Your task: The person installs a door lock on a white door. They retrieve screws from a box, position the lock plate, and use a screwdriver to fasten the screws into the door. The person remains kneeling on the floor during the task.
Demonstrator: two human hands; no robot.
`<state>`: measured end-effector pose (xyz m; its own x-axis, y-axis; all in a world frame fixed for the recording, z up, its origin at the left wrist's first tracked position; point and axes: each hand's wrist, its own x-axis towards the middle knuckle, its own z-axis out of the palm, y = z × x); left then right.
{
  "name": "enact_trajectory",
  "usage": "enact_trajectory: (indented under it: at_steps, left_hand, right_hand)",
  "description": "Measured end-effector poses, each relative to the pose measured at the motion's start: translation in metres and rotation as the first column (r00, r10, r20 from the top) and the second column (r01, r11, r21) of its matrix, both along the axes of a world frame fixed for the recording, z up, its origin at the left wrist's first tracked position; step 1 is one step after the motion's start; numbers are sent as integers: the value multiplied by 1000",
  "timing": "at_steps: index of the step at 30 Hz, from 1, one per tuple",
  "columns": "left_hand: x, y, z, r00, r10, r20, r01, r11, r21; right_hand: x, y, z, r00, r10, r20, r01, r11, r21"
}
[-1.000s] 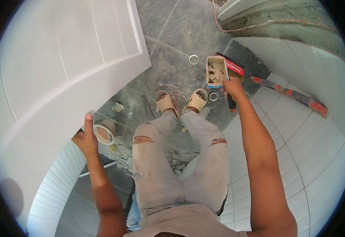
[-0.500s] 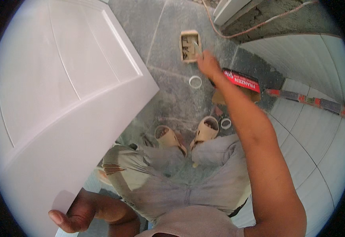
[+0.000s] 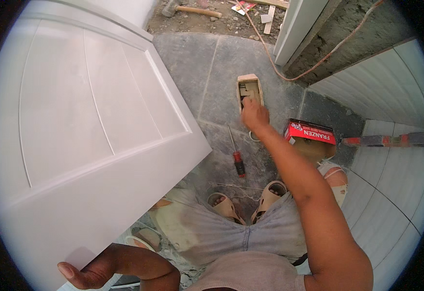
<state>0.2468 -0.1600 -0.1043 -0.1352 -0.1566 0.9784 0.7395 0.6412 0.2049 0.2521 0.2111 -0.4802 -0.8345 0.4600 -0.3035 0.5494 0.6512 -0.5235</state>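
Note:
A white panelled door [image 3: 139, 169] leans in from the left. My left hand [image 3: 93, 272] is wrapped round its near edge, thumb on the face and the other fingers hidden behind. Out in front, my right hand [image 3: 255, 115] reaches into a small open cardboard box [image 3: 249, 77] holding small hardware pieces. The fingers are curled down inside it, and what they pinch is hidden. Close by on the floor lies a screwdriver [image 3: 238, 162] with a red and black handle. A white ring [image 3: 253, 137] shows partly beside my wrist.
A red and black carton [image 3: 311, 131] lies right of my forearm, with a spirit level [image 3: 386, 140] beyond it. A cable [image 3: 314, 65] runs past the door frame [image 3: 297, 31]. A hammer [image 3: 197, 10] rests on rough ground ahead. My sandalled feet [image 3: 226, 206] are below.
The view has tilted up, bringing the hammer into sight. My right hand has moved from the box's edge into it. A screwdriver now shows on the floor. My left hand still grips the door.

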Motion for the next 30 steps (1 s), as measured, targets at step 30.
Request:
enact_trajectory:
  at_steps: [30]
  left_hand:
    - [-5,72,1,956,-285,66,231,875,425]
  right_hand:
    - [-40,35,-39,948,264,180,-281,956,79]
